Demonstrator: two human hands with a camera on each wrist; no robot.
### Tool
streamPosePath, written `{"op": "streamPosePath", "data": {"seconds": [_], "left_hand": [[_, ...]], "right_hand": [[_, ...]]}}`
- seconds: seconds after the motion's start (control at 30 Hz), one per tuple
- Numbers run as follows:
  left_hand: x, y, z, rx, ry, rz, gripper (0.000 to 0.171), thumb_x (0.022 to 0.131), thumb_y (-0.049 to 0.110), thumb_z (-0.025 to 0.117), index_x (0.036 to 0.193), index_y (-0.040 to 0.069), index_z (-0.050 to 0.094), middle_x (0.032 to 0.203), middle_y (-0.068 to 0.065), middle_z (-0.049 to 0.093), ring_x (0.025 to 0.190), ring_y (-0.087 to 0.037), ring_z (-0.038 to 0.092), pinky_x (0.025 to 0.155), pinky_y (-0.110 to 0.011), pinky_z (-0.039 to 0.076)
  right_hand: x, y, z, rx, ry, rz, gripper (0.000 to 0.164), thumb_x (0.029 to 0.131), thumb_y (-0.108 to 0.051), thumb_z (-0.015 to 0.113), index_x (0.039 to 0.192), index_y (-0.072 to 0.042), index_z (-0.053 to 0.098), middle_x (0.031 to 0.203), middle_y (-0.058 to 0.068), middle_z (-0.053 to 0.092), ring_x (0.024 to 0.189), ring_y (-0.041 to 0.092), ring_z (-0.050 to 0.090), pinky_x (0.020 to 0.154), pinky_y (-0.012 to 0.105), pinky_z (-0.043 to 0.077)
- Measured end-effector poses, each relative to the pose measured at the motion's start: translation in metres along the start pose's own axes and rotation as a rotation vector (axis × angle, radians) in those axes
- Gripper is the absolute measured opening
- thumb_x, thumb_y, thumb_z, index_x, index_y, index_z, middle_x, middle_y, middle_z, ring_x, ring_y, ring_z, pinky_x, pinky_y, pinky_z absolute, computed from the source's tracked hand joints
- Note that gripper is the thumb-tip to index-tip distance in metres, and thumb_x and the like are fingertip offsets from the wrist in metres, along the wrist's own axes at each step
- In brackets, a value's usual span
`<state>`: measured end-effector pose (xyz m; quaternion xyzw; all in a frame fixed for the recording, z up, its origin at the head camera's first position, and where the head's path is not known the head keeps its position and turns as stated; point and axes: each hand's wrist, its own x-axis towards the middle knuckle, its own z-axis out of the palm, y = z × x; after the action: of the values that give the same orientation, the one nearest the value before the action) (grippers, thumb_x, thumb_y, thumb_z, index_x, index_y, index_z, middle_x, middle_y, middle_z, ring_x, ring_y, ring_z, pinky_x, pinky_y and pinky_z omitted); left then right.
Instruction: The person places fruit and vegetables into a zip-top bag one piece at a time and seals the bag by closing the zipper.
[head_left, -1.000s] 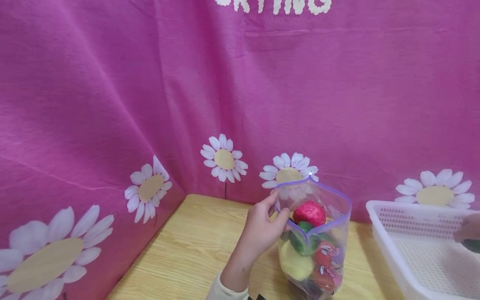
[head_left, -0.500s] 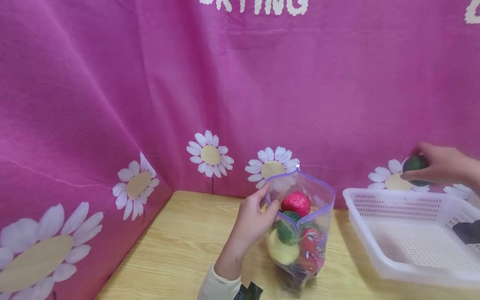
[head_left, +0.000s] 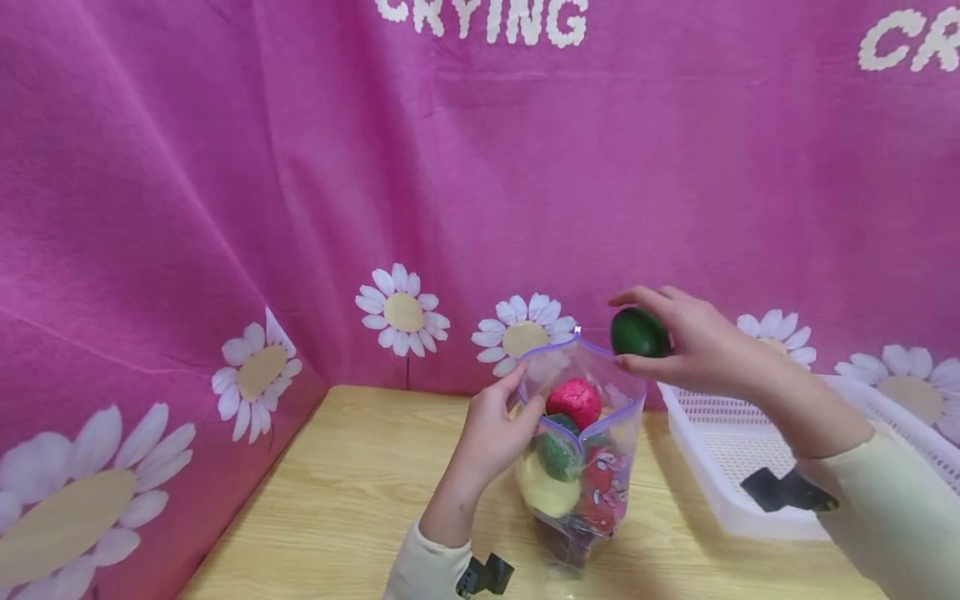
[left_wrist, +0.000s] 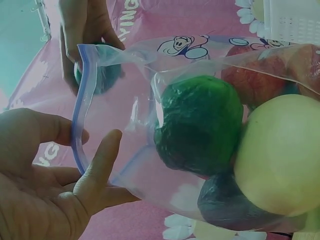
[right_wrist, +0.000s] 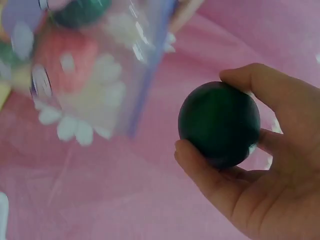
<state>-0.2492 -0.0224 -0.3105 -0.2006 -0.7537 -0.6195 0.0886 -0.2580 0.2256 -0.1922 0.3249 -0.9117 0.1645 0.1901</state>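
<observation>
My left hand grips the purple zip rim of a clear plastic zip bag, which stands upright on the table with its mouth spread. Inside it lie a pinkish-red ball-shaped piece, a green wrinkled round piece and a pale yellow round fruit. Cartoon prints on the bag partly hide some red pieces. In my right hand is a smooth dark green round fruit, pinched between fingers and thumb. That fruit hangs in the air just above and right of the bag's mouth, apart from it.
A white perforated plastic basket stands right of the bag, partly hidden under my right arm. The wooden table meets a pink daisy-printed cloth behind and at left.
My right hand has come in from the right with the green fruit, passing over the basket toward the bag. The left hand keeps its hold on the rim. The head view has shifted rightward.
</observation>
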Motion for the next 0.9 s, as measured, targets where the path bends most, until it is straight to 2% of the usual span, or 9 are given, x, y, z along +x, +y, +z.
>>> {"op": "streamPosePath", "data": {"seconds": [0.13,0.27,0.5,0.9], "left_hand": [[0.0,-0.001,-0.001,0.01,-0.001,-0.018,0.058,0.097,0.01,0.058,0.15,-0.007,0.041,0.157,-0.021,0.04,0.14,-0.036,0.044,0.103,-0.041,0.047],[0.0,-0.001,-0.002,0.017,0.001,-0.028,0.059,0.097,0.011,0.058,0.151,-0.006,0.042,0.157,-0.02,0.04,0.14,-0.034,0.044,0.104,-0.041,0.046],[0.002,0.0,-0.004,0.049,0.039,-0.005,0.059,0.093,0.009,0.058,0.147,-0.01,0.045,0.151,-0.022,0.047,0.137,-0.035,0.048,0.106,-0.044,0.045],[0.002,0.0,-0.004,0.011,0.034,0.007,0.06,0.09,0.004,0.055,0.147,-0.013,0.042,0.154,-0.025,0.042,0.137,-0.035,0.046,0.1,-0.04,0.05]], "right_hand": [[0.004,-0.012,0.025,0.032,-0.053,-0.036,0.053,0.08,-0.018,0.083,0.128,-0.011,0.062,0.103,0.016,0.06,0.084,0.024,0.058,0.064,0.033,0.051],[0.001,-0.012,0.037,0.016,-0.099,-0.048,0.052,0.079,-0.018,0.083,0.126,-0.008,0.063,0.101,0.014,0.061,0.08,0.021,0.056,0.061,0.03,0.049],[-0.005,-0.005,0.037,0.003,-0.135,-0.048,0.053,0.079,-0.021,0.085,0.125,-0.005,0.064,0.105,0.014,0.067,0.083,0.02,0.06,0.065,0.032,0.052],[-0.013,-0.002,0.031,-0.027,-0.191,-0.025,0.053,0.084,-0.026,0.081,0.13,-0.004,0.064,0.11,0.018,0.065,0.083,0.02,0.06,0.063,0.031,0.053]]}}
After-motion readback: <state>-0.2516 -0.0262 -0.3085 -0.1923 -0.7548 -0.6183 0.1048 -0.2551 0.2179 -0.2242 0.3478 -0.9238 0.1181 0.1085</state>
